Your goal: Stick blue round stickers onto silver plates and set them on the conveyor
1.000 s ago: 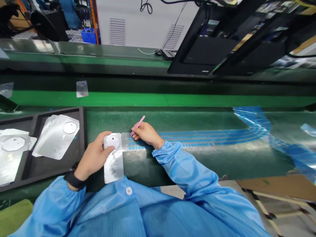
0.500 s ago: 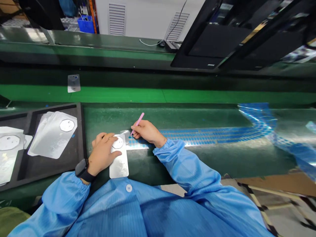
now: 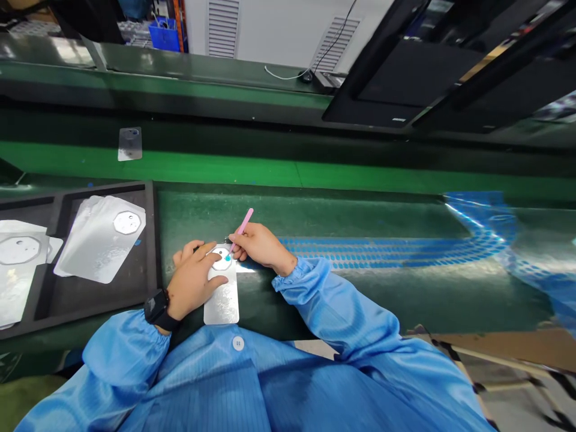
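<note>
A thin silvery, phone-shaped plate (image 3: pixel 222 303) with a white octagonal patch near its top lies on the green bench in front of me. Resting on its left side is my left hand (image 3: pixel 193 279), fingers and thumb spread and pressing it down. My right hand (image 3: pixel 256 245) pinches a slim pink pen-shaped tool (image 3: pixel 245 221). At the tool's lower tip, a small blue round dot (image 3: pixel 228 258) shows on or just above the patch; contact is unclear. A clear strip with rows of blue dots (image 3: pixel 360 252) stretches away under and beyond my right hand.
On the left, a black divided tray (image 3: pixel 150 240) holds stacks of similar plates (image 3: pixel 101 240). Another plate (image 3: pixel 130 144) lies at the back of the green bench (image 3: pixel 315 210). Large black panels (image 3: pixel 405 72) lean over the back right. The dotted strip folds over itself at right.
My right hand and the pink tool have moved left from the dotted strip to the plate's patch. A blue dot now shows at the tip. My left hand stays on the plate.
</note>
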Demonstrator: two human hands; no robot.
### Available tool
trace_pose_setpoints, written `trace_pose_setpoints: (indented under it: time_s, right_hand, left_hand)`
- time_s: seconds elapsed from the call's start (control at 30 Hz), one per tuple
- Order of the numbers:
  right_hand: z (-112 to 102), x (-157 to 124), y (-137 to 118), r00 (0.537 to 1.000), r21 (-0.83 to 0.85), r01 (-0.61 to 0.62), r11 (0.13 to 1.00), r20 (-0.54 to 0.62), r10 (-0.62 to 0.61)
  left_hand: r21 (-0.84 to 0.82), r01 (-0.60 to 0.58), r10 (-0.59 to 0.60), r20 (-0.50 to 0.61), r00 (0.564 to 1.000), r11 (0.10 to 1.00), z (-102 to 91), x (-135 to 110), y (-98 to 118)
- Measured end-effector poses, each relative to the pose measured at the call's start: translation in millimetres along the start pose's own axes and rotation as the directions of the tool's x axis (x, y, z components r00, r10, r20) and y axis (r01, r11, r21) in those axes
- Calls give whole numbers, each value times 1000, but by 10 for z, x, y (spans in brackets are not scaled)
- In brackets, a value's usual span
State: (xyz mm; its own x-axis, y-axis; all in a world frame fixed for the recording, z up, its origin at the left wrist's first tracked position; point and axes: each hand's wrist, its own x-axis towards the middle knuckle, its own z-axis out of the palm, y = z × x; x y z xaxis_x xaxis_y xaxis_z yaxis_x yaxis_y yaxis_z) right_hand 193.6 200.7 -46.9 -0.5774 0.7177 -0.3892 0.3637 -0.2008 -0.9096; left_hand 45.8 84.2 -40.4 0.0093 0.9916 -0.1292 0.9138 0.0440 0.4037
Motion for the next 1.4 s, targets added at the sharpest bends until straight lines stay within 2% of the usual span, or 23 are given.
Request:
trace_pose_setpoints:
  time_s: [0.37, 0.83, 1.4]
  right_hand:
    - [23, 32, 51, 1000, -24, 1, 1000, -15, -2]
    - [18, 26, 31, 1000, 28, -1, 1000, 4, 1]
    - [43, 11, -10, 1000, -63, -12, 998, -13, 11]
  left_hand:
    - [-8, -27, 27, -37, 999, 1000, 11, -12, -5]
    - [-5, -27, 27, -44, 999, 1000, 13, -12, 2]
    - [15, -41, 42, -50, 998, 999, 15, -21, -1]
